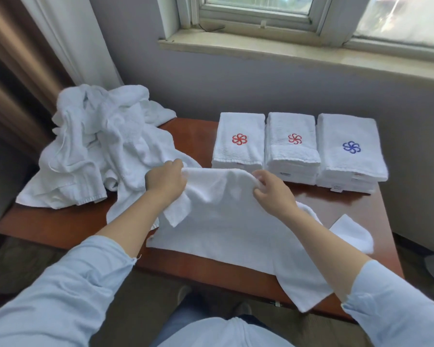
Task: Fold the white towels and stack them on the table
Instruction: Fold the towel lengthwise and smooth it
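The person's left hand (164,179) is curled round the far edge of a white towel (226,221), fingers closed on a bunched corner of cloth. The right hand (273,190) pinches the same edge further along, thumb and fingertips tucked into the fabric. Between the two hands the edge is raised off the worktop (60,224). The rest of the towel slopes down and lies flat on the wood in front of the person, and one near corner hangs over the worktop's front edge.

Judging by this, the step in hand is the start of a fold on this one towel: it is spread out and gripped, but no clean crease shows yet. The next move probably calls for pulling the held edge taut and level, then bringing it over to meet the opposite edge with the corners matched. The hanging corner would need drawing back onto the wood first.

To the left, a heap of unfolded towels (103,141) waits, partly touching the held towel. Along the far side stand three stacks of folded towels. The left stack (238,144) and the middle stack (292,149) carry a red emblem, and the right stack (348,151) carries a blue one. The task looks partway done.
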`<state>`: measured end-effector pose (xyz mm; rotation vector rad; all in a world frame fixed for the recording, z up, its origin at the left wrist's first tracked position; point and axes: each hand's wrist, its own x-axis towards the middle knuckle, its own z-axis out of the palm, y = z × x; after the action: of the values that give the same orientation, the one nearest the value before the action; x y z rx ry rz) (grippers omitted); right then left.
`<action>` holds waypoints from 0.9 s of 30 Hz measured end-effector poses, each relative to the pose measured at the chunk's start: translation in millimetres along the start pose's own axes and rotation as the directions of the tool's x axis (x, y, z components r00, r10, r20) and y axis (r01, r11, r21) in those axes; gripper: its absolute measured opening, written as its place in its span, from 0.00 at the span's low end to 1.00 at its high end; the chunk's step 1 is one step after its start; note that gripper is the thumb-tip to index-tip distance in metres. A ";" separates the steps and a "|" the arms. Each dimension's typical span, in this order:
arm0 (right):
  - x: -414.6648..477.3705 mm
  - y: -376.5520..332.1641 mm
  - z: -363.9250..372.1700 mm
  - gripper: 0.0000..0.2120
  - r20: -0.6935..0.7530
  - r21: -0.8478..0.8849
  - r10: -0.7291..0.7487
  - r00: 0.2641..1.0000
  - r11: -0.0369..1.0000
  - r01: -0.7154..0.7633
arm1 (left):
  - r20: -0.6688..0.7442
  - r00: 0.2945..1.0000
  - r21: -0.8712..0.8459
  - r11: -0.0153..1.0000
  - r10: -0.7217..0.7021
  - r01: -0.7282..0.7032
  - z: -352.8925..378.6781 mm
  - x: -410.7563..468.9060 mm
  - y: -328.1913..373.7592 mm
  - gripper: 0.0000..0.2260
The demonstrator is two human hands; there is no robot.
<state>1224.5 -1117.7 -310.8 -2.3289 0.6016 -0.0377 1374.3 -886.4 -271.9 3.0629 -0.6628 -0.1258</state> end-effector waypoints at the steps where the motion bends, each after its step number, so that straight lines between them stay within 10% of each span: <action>1: 0.1 0.2 2.2 0.22 -0.009 -0.038 -0.009 1.000 0.999 0.008 | -0.029 0.999 0.050 0.999 0.019 -0.018 1.5 2.8 -0.1 0.15; 9: -30.2 29.8 0.0 0.21 -0.053 -0.169 0.003 0.999 0.986 -0.012 | 0.167 0.910 -0.219 0.914 0.379 -0.340 49.0 1.1 56.6 0.19; 27: -161.0 104.2 -33.9 0.26 -0.301 0.026 0.585 0.754 0.795 -0.606 | 0.047 0.327 -0.298 0.326 0.944 -0.897 84.2 -30.9 238.7 0.34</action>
<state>1031.7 -1135.8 -331.4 -2.1029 1.5051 -0.0666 1241.0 -1090.0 -348.2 1.9496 -2.1263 -0.4646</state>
